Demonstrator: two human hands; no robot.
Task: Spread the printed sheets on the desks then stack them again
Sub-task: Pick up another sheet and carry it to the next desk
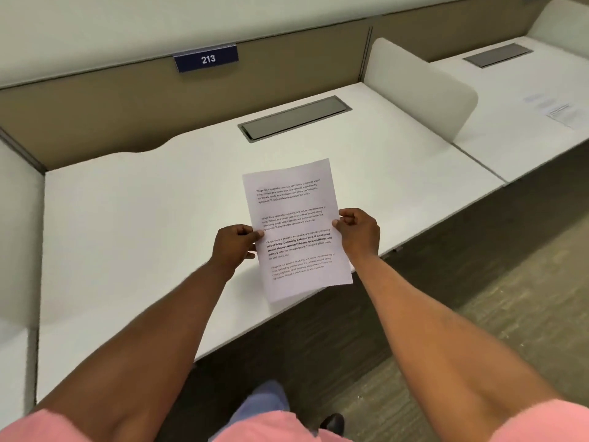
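White sheet (298, 231) with black print, white desk (134, 218), navy 213 sign (206, 59), pink sleeves (538, 422)

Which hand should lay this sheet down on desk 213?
Probably left. The left hand grips the sheet over the desk, with bare surface on its side; the right hand sits near the front edge.

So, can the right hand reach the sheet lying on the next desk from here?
Probably not without a step. The right hand is shut on the held sheet, and the other sheet lies on the neighbouring desk, beyond the white divider, which stands between them.
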